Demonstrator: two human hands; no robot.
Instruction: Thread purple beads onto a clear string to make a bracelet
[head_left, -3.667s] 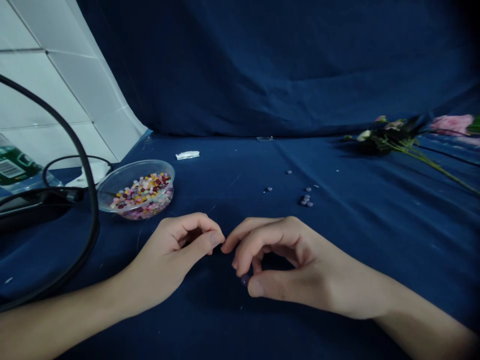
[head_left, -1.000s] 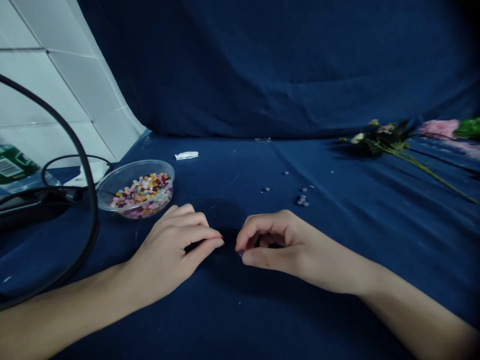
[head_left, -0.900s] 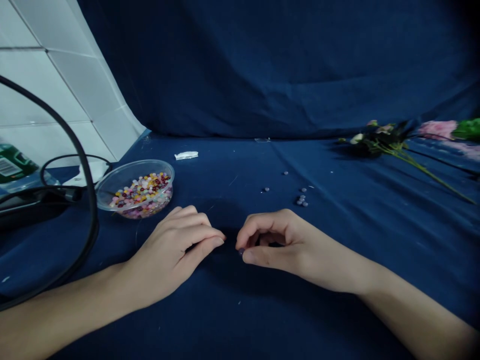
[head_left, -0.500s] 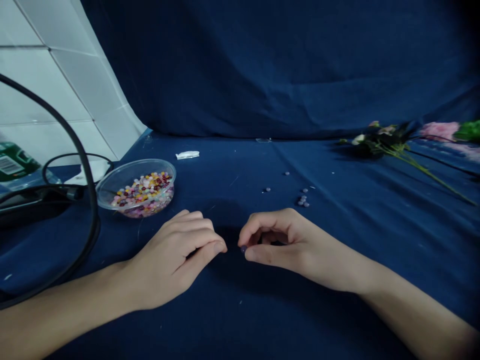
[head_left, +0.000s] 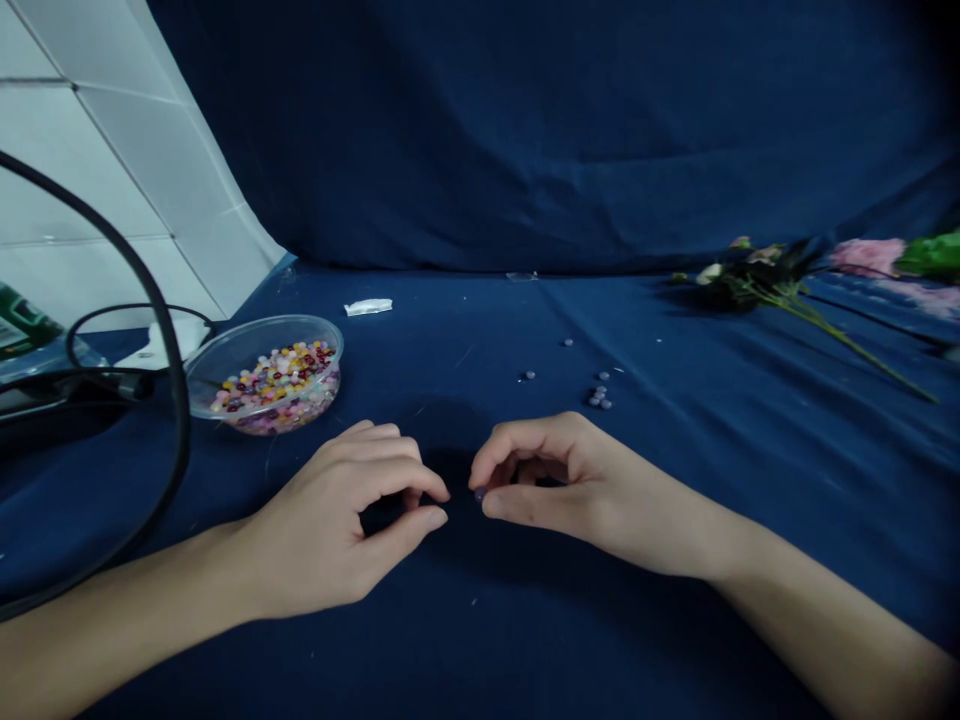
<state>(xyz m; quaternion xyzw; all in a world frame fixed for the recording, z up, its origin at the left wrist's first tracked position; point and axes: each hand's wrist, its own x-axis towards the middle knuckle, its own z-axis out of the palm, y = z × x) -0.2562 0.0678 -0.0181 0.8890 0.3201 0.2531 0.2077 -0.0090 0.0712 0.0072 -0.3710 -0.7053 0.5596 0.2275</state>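
Item: one small purple bead (head_left: 479, 494), pinched in a narrow grip between thumb and forefinger of the right hand (head_left: 551, 490), over the blue cloth (head_left: 480, 640). Left hand (head_left: 337, 520): curled narrow, just beside the bead at nine o'clock, apparently empty, though the dim light makes that hard to swear to. Outward from the bead: clear plastic bowl (head_left: 264, 322) of mixed beads (head_left: 274, 385) at ten o'clock; loose purple beads (head_left: 598, 397) at two o'clock; flowers (head_left: 750, 280) farther out at two o'clock; black cable (head_left: 182, 400) at nine o'clock.
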